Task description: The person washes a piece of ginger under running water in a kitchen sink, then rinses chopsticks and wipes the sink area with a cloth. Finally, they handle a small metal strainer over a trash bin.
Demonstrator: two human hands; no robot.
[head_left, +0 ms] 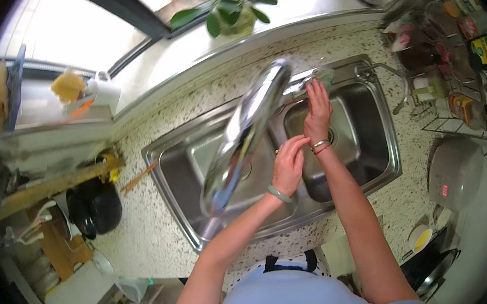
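Note:
My right hand (318,115) reaches over the right basin of a double steel sink (395,149). Its fingers are stretched out together, with the tips beside a pale green, translucent object (324,76) at the sink's back rim; I cannot tell whether they touch. Over the divider between the basins is my left hand (289,167), close to my right wrist, fingers loosely extended and holding nothing visible. A tall chrome faucet (245,134) looms in front of the left basin. My left wrist wears a green bangle (279,194); a silver bangle (320,143) and a red string circle the right.
A thin curved spout (402,88) rises at the sink's back right corner. Right of the sink are a wire rack (446,121) with jars and packets and a white rice cooker (455,172). Black pots (95,205) stand left. A potted plant (230,16) sits on the windowsill.

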